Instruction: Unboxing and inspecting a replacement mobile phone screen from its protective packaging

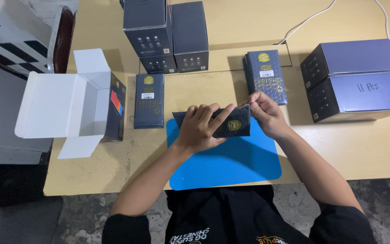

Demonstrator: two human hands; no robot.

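1. Head view, hands: left hand [200, 126] lies flat over the left part of a dark pouch [235, 122], fingers spread and pressing it; right hand [265, 113] pinches the pouch's top right corner, closed on it. Pouch is held just above the blue mat [231, 162], at its far edge.
2. Progress (judgement): pouch looks to be mid-handling at its open end; can't tell if it's being sealed or opened. White carton [68, 110] at left stands with flaps open, inside appears bare, so packing looks not yet done. One flat pack [149, 100] lies beside the carton, a small stack of packs [266, 74] sits far side of the right hand; both untouched.
3. Other stock: dark boxes [165, 36] stacked at far centre, two blue-grey boxes [357, 79] stacked at right, white cable [312, 18] at far right.
4. Edges and room: bench [362, 149] near edge runs just below the mat, forearms cross it. Open surface right of mat and between mat and carton. Carton overhangs the bench's left edge; approx. tight there.
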